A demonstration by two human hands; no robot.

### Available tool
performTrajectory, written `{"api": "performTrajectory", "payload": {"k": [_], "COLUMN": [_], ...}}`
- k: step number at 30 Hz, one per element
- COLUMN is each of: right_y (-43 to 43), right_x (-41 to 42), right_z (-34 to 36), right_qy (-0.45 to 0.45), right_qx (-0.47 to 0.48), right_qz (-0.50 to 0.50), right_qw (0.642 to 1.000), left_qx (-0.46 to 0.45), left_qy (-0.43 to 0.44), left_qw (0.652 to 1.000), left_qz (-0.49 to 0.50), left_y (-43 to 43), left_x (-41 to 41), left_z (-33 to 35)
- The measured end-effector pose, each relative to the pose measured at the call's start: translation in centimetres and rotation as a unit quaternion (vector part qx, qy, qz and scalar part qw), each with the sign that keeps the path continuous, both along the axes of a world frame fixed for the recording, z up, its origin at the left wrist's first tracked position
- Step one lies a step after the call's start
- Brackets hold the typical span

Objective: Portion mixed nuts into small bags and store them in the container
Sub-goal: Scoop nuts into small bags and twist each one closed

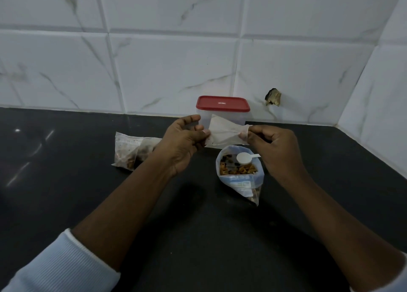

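Blue sleeves (55, 267) are closest. My left hand (182, 146) and right hand (275, 153) hold a small bag (224, 133), fingers (189, 119) clamped on its ends, above the nut bag (240, 179).

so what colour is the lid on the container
Red, on the lid of the container; head view shows it.

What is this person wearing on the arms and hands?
The left hand and right hand are bare: no gloves, rings or watch visible. Pale blue ribbed sleeves with lighter cuffs, the left sleeve and right sleeve, leave the forearms uncovered.
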State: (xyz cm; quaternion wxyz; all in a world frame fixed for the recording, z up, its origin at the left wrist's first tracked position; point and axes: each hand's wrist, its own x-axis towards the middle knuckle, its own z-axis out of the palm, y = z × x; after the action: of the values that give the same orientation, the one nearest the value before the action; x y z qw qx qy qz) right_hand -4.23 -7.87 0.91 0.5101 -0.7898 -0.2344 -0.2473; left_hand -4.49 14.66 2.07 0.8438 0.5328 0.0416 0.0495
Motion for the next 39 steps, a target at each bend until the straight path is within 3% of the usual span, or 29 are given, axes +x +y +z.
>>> {"api": "performTrajectory", "payload": {"k": [5,9,11,12,13,14,16,17,18,26,29,34,36,37,39], "right_y": [-0.2,0.0,0.3,0.5,0.6,0.7,1.1,1.3,1.5,1.4,1.5,1.5,1.8,1.9,1.2], "right_x": [0.2,-0.1,-0.4,-0.5,-0.6,-0.6,-0.7,-0.8,-1.0,-1.4,-1.2,-1.0,-1.5,-1.7,-1.5], "right_z": [0.0,0.2,0.2,0.2,0.2,0.1,0.0,0.0,0.0,0.0,-0.3,-0.3,-0.2,0.2,0.8], "right_qy": [-0.007,0.01,0.02,0.023,0.027,0.03,0.039,0.042,0.041,-0.028,-0.088,-0.142,-0.106,-0.065,-0.043], "right_qx": [0.006,0.009,0.006,0.002,0.0,0.002,0.009,0.008,0.001,-0.038,-0.093,-0.154,-0.103,-0.026,0.081], "right_qz": [-0.016,-0.008,-0.001,0.0,0.001,0.004,0.021,0.034,0.05,0.081,0.063,0.047,0.062,0.077,0.044], "right_qw": [1.0,1.0,1.0,1.0,1.0,1.0,0.999,0.998,0.998,0.996,0.99,0.977,0.987,0.995,0.995], "left_qx": [0.046,0.044,0.084,0.152,0.255,0.382,0.61,0.663,0.684,0.683,0.68,0.657,0.651,0.641,0.582], "left_qy": [0.016,0.002,-0.048,-0.1,-0.166,-0.225,-0.289,-0.302,-0.307,-0.303,-0.309,-0.31,-0.298,-0.285,-0.228], "left_qw": [0.998,0.999,0.995,0.982,0.952,0.896,0.737,0.684,0.659,0.656,0.656,0.681,0.692,0.706,0.775], "left_qz": [-0.048,0.008,0.038,0.044,0.038,0.024,0.03,0.047,0.059,0.108,0.11,0.094,0.093,0.096,0.096], "left_y": [0.1,-0.3,-0.6,-0.7,-0.7,-0.9,-1.5,-1.9,-2.3,-2.1,-1.9,-2.1,-2.3,-2.4,-2.2], "left_x": [-0.1,-0.4,-0.8,-1.1,-1.4,-1.7,-2.2,-2.2,-2.1,-1.1,-1.0,-1.2,-1.2,-1.1,-0.7], "left_z": [-0.3,0.0,0.1,0.0,-0.1,-0.3,-1.0,-1.4,-1.9,-2.7,-2.7,-2.8,-2.8,-2.8,-2.7]}}
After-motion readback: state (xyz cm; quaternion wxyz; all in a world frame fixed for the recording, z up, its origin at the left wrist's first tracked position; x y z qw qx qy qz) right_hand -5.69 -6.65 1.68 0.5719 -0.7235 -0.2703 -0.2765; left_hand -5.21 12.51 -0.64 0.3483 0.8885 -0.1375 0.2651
